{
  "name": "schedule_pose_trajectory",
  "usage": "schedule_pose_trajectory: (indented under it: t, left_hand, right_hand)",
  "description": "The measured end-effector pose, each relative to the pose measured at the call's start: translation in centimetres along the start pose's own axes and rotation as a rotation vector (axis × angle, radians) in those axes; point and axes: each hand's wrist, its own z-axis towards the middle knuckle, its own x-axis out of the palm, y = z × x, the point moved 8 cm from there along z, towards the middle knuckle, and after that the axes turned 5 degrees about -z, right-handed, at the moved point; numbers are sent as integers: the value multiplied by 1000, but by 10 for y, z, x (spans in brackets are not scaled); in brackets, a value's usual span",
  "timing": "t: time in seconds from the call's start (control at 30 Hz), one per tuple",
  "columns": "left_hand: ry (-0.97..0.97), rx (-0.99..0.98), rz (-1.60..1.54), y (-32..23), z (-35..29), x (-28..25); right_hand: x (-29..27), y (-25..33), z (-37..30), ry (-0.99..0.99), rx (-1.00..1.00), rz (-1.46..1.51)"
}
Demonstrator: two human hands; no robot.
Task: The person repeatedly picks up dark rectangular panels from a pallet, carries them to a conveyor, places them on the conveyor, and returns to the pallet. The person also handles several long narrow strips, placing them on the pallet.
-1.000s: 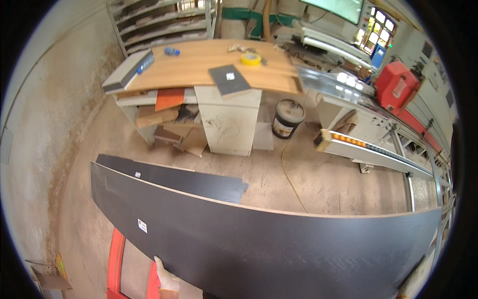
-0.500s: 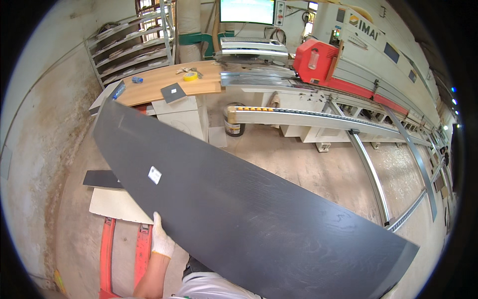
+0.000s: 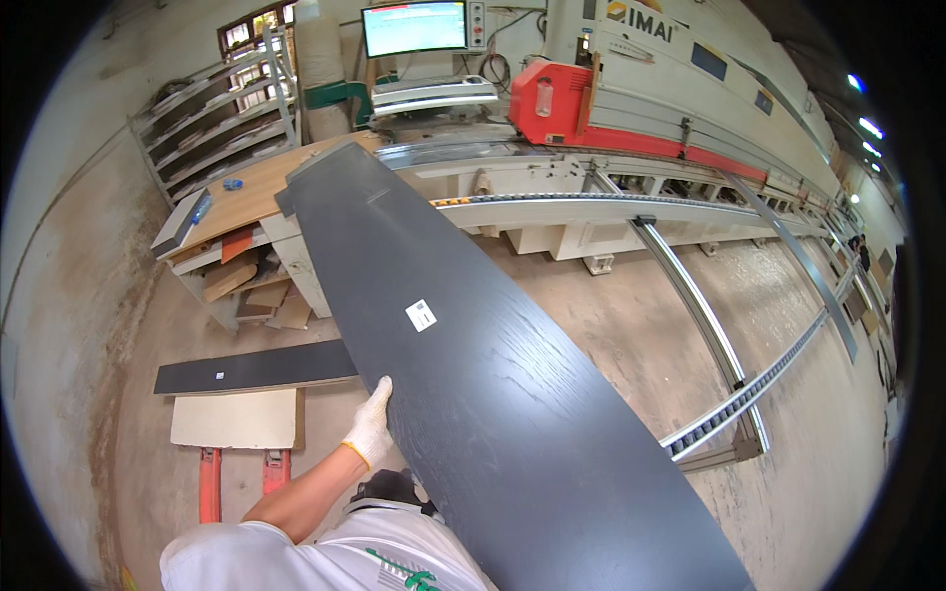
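A long dark grey wood-grain panel (image 3: 522,394) slants across the middle, from the desk at the far left down to the lower right. On its upper face is a small white label (image 3: 420,315). My left hand (image 3: 371,426), in a white work glove, grips the panel's left long edge, thumb on top; its fingers are hidden beneath. My right hand is out of sight. A narrower dark panel (image 3: 266,367), also labelled, lies left of my hand on a pale block (image 3: 236,419), which rests on red forks (image 3: 210,485).
A wood-topped desk (image 3: 241,197) carries a blue roll (image 3: 233,184). Behind it stand a slotted rack (image 3: 217,118) and a monitor (image 3: 414,30). A long machine with a red cover (image 3: 552,103) fills the far side. Its roller rail (image 3: 631,204) and support arms (image 3: 695,305) reach across the right.
The large panel has swung clockwise, its far end moving right along the desk. My left hand has moved with it, still on its edge. The view has shifted, showing more of the narrower panel.
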Motion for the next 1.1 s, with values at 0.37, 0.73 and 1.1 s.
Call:
schedule_pose_trajectory:
  t: [0.37,0.73,1.1]
  left_hand:
    - [-4,-117,347,78,7,59]
    - [43,-119,915,116,23,105]
    - [445,-330,1596,91,57,146]
  right_hand:
    - [-92,-142,-68,-175,327,-434]
    - [-93,-207,-57,-177,381,-639]
    - [30,12,-63,-210,-26,-973]
